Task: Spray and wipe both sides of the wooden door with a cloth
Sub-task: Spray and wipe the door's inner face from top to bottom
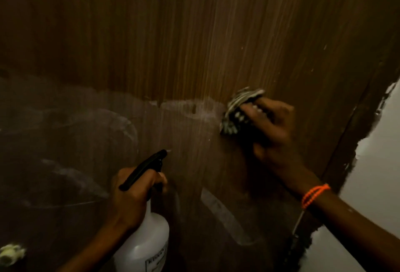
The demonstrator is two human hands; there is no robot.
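Note:
The brown wooden door fills most of the head view, with pale wet streaks and smears across its lower half. My right hand presses a bunched dark patterned cloth flat against the door at mid height, at the right end of a whitish streak. An orange bead bracelet sits on that wrist. My left hand grips the neck of a white spray bottle with a black trigger head. The nozzle points at the door, a short way below and left of the cloth.
The door's right edge runs diagonally beside a white wall with rough paint edges. A metal hinge or latch shows near the lower right of the door. A pale object sits at the bottom left corner.

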